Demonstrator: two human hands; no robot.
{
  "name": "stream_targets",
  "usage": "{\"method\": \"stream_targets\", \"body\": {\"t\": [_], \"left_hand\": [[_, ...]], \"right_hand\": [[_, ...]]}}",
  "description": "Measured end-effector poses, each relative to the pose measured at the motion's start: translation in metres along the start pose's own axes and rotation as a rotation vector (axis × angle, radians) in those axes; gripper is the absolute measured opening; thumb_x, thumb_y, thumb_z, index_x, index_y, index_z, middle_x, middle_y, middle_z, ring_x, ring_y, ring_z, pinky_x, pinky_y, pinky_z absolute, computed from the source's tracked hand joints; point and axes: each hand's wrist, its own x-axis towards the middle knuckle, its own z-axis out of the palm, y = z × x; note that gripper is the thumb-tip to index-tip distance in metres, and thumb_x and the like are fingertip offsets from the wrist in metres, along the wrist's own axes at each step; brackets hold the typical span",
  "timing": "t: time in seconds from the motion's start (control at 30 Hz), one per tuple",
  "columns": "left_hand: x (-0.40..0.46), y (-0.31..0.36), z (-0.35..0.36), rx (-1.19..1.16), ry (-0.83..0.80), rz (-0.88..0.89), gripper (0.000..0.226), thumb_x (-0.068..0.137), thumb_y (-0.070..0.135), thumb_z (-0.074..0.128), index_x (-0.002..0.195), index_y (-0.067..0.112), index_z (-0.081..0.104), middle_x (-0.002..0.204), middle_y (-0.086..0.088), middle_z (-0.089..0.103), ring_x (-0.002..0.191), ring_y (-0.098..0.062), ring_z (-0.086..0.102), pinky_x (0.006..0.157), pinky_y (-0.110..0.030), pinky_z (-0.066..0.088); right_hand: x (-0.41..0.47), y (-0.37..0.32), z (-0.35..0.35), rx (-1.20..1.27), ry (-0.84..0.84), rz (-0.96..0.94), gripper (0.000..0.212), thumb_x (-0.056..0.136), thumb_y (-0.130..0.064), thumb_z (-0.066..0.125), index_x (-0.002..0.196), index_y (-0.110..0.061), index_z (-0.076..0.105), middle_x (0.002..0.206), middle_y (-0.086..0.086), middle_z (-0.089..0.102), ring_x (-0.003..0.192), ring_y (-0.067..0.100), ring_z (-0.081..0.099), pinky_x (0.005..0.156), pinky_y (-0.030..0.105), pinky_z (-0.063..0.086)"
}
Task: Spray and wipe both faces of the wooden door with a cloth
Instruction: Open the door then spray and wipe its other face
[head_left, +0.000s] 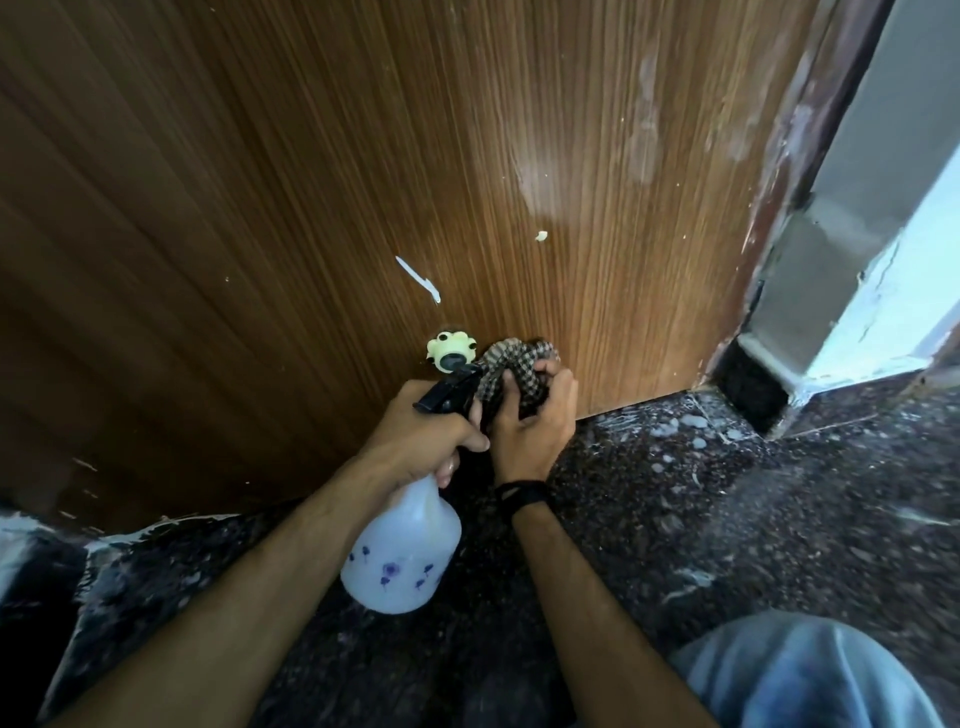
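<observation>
Speckled dark stone floor (727, 519) ran under a wooden door (363, 156), still marked w/ white paint flecks and pale smears near its bottom edge. Left hand (421, 436) gripped a spray bottle (402, 551); right hand (530, 421) clutched a bunched checked cloth (511, 364) against the door's lower part. Work looked partway on this face; other face not visible.

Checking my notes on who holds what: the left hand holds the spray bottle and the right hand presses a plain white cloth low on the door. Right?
Not quite. The head view shows the cloth is checked, not plain white. The rest stands: left hand holds the spray bottle, right hand presses the cloth low on the door.
</observation>
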Motion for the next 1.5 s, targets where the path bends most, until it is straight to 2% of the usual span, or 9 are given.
{"method": "stream_targets", "body": {"t": [0.1, 0.3, 0.57, 0.77, 0.93, 1.07, 1.3, 1.37, 1.5], "left_hand": [[0.009, 0.003, 0.012, 0.059, -0.034, 0.019, 0.020, 0.081, -0.010, 0.068, 0.084, 0.008, 0.060, 0.061, -0.012, 0.045, 0.036, -0.018, 0.037, 0.041, -0.022, 0.033], [0.017, 0.002, 0.029, 0.121, -0.133, -0.003, 0.019, 0.080, -0.007, 0.070, 0.082, 0.009, 0.061, 0.063, -0.011, 0.050, 0.037, -0.016, 0.038, 0.043, -0.024, 0.035], [0.028, 0.009, 0.045, 0.130, -0.153, 0.018, 0.021, 0.081, -0.008, 0.070, 0.079, 0.012, 0.062, 0.061, -0.010, 0.048, 0.037, -0.015, 0.038, 0.042, -0.023, 0.035], [0.023, 0.015, 0.055, 0.130, -0.145, 0.035, 0.021, 0.082, -0.007, 0.069, 0.080, 0.013, 0.062, 0.065, -0.010, 0.051, 0.038, -0.015, 0.038, 0.044, -0.023, 0.036], [0.025, 0.036, 0.061, 0.080, -0.138, 0.090, 0.022, 0.080, -0.008, 0.072, 0.077, 0.012, 0.063, 0.062, -0.010, 0.052, 0.037, -0.015, 0.039, 0.046, -0.024, 0.036], [0.032, 0.060, 0.066, 0.068, -0.105, 0.119, 0.024, 0.080, -0.008, 0.072, 0.077, 0.012, 0.060, 0.045, 0.001, 0.049, 0.035, -0.015, 0.039, 0.045, -0.025, 0.035], [0.029, 0.045, 0.086, 0.093, -0.177, 0.096, 0.022, 0.080, -0.009, 0.071, 0.078, 0.010, 0.060, 0.053, -0.002, 0.048, 0.037, -0.016, 0.038, 0.045, -0.025, 0.035], [0.029, 0.038, 0.088, 0.107, -0.195, 0.078, 0.022, 0.080, -0.009, 0.072, 0.078, 0.010, 0.061, 0.055, -0.003, 0.048, 0.037, -0.015, 0.038, 0.044, -0.025, 0.035], [0.035, 0.038, 0.085, 0.094, -0.194, 0.073, 0.023, 0.080, -0.009, 0.072, 0.079, 0.011, 0.061, 0.057, -0.004, 0.049, 0.036, -0.013, 0.037, 0.043, -0.024, 0.034]], "right_hand": [[0.011, 0.005, -0.003, -0.016, 0.018, -0.055, 0.021, 0.088, -0.011, 0.074, 0.101, -0.002, 0.060, 0.097, 0.007, 0.061, 0.092, 0.017, 0.057, 0.084, 0.022, 0.044], [0.000, 0.054, -0.015, -0.052, 0.318, 0.487, 0.054, 0.092, -0.044, 0.053, 0.115, 0.005, 0.056, 0.106, 0.025, 0.063, 0.099, 0.042, 0.062, 0.083, 0.043, 0.048], [0.052, 0.019, -0.014, -0.040, 0.196, -0.080, 0.029, 0.086, -0.005, 0.073, 0.110, 0.007, 0.061, 0.102, 0.016, 0.064, 0.100, 0.010, 0.055, 0.093, 0.012, 0.038], [0.035, 0.054, -0.025, -0.071, 0.331, 0.464, 0.055, 0.091, -0.029, 0.061, 0.125, 0.013, 0.054, 0.120, 0.030, 0.062, 0.112, 0.043, 0.060, 0.097, 0.038, 0.040], [0.077, 0.016, -0.021, -0.165, 0.220, -0.142, 0.031, 0.088, -0.008, 0.067, 0.112, 0.008, 0.056, 0.100, 0.025, 0.062, 0.097, 0.024, 0.052, 0.097, 0.007, 0.032], [0.097, 0.019, -0.042, -0.204, 0.027, -0.238, 0.026, 0.093, -0.012, 0.066, 0.112, 0.004, 0.057, 0.099, 0.018, 0.056, 0.093, 0.020, 0.049, 0.086, 0.022, 0.039], [0.093, 0.076, -0.073, -0.300, 0.056, 0.784, 0.052, 0.101, -0.024, 0.051, 0.147, -0.009, 0.031, 0.137, 0.024, 0.054, 0.123, 0.039, 0.054, 0.100, 0.040, 0.040], [0.100, 0.068, -0.075, -0.220, 0.120, 0.710, 0.048, 0.101, -0.019, 0.052, 0.143, -0.004, 0.035, 0.137, 0.025, 0.053, 0.126, 0.035, 0.052, 0.105, 0.035, 0.038], [0.134, 0.030, -0.073, -0.169, 0.195, 0.054, 0.036, 0.099, -0.012, 0.057, 0.129, 0.009, 0.051, 0.122, 0.017, 0.058, 0.109, 0.000, 0.041, 0.100, 0.004, 0.028]]}}
